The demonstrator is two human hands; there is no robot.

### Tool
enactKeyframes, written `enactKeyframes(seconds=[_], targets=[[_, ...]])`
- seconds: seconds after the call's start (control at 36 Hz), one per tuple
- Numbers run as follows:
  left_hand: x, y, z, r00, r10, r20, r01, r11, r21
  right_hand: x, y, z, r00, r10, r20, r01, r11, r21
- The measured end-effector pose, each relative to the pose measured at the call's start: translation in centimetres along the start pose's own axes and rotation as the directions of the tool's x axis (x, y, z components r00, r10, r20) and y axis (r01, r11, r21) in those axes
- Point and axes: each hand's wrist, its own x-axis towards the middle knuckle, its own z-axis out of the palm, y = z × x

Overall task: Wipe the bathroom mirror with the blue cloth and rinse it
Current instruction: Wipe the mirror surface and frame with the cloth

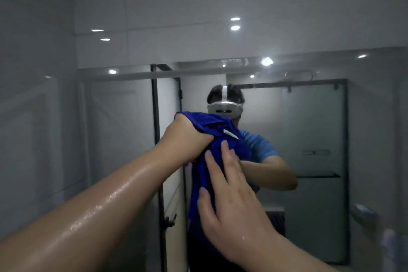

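Our wet left arm (92, 201) reaches up; our left hand (187, 139) curls tight round the top of the soft dark-blue cloth (199, 174), up by the big shiny wall mirror (313, 130). Our right hand (229, 190) presses it, fingers straight, slightly spread. Wet hands might let it slip.

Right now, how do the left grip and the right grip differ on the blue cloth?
Pose: the left grip curls its fingers round the bunched top of the blue cloth; the right grip lays straight fingers flat on the hanging part.
Height: the left grip sits higher and the right grip lower.
Shared: both touch the cloth, held up in front of the mirror.
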Motion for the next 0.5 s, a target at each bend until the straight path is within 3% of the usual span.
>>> enactKeyframes(seconds=[0.08, 0.17, 0.25, 0.33, 0.5], targets=[[-0.1, 0.6, 0.6, 0.98, -0.135, 0.144, 0.165, 0.961, -0.222, 1.7, -0.2, 0.9, 0.998, 0.067, -0.021, -0.068, 0.997, -0.047], [-0.6, 1.5, 0.7, 0.995, -0.071, 0.072, 0.072, 0.997, -0.014, 3.1, 0.8, 2.1, 0.994, 0.07, -0.084, -0.082, 0.987, -0.139], [-0.6, 1.1, -0.5, 0.998, -0.031, 0.055, 0.03, 0.999, 0.02, 4.3, 3.3, 1.7, 0.994, -0.008, -0.111, -0.014, 0.98, -0.2], [0.4, -0.4, -2.8, 0.982, 0.162, -0.1, -0.146, 0.977, 0.153, 6.7, 6.0, -0.6, 0.978, -0.034, -0.206, -0.012, 0.976, -0.218], [2.4, -2.9, -6.5, 0.85, 0.282, -0.446, -0.318, 0.948, -0.007, 13.8, 5.8, -5.9, 0.875, -0.007, -0.484, -0.087, 0.981, -0.172]])
